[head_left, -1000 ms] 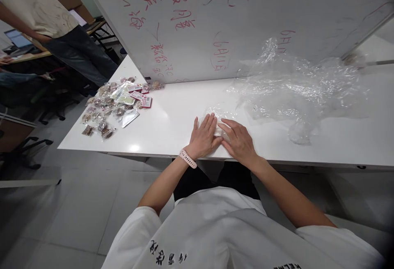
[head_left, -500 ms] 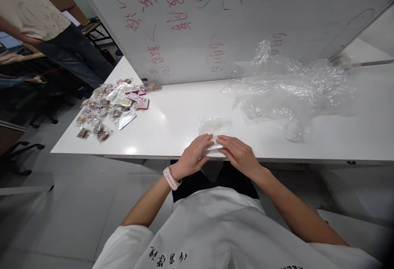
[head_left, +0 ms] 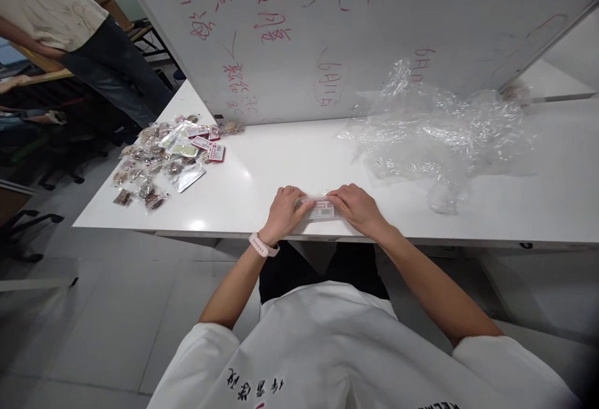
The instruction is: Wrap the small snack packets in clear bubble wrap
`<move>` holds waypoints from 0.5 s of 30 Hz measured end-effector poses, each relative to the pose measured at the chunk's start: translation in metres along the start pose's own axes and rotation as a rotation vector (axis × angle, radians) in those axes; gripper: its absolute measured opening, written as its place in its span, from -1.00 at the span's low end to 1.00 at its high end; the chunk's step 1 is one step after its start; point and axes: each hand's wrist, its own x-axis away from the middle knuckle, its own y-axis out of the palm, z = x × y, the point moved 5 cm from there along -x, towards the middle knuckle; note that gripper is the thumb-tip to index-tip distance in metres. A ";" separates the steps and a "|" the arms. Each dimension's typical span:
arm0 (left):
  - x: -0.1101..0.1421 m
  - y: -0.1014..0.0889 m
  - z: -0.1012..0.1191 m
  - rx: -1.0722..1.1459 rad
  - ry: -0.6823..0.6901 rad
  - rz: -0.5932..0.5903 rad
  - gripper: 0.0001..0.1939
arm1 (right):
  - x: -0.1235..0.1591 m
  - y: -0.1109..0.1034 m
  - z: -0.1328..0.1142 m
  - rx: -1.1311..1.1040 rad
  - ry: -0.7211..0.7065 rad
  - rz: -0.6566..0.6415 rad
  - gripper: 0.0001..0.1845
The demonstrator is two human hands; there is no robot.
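Viewing remotely, I log the red-and-white packet [head_left: 322,210] first: it lies in transparent wrap near the front edge of the desk [head_left: 266,159], squarely before the wearer's body. I cannot tell whether its underside touches the desk or is slightly raised.

Left hand [head_left: 283,212]: fingers curled over the far side, thumb laid on the face, pinching the packet's left end. Right hand [head_left: 356,208]: same hold mirrored, fingers and thumb pinching the right end. My reading: gripping both ends keeps the wrap taut and the packet level, with the printed label showing between the thumbs. Working close to the body probably lets both wrists rest low. The left wrist carries a pale pink band [head_left: 263,245].

Further out, right: crumpled transparent plastic [head_left: 435,140] sprawls beyond the right hand, reaching back to the whiteboard [head_left: 374,34], which I judge helps stop it sliding off behind.

Left: a loose heap of wrapped pieces [head_left: 145,168], with a silver pouch [head_left: 191,178] and red-edged boxes [head_left: 216,153] along its near-right side; presumably grouped there to stay away from the hands.

Background, left: a person [head_left: 116,62] stands beyond the desk.
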 end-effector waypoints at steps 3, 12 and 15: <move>-0.024 -0.004 -0.004 0.025 -0.058 -0.197 -0.56 | -0.014 0.004 0.005 0.069 -0.008 -0.021 -0.67; -0.056 -0.006 0.006 -0.037 -0.005 -0.759 -0.58 | -0.007 -0.001 0.016 -0.026 -0.023 -0.111 -0.60; -0.055 -0.002 0.009 -0.015 0.023 -0.784 -0.63 | -0.008 -0.003 0.015 -0.032 -0.022 -0.132 -0.56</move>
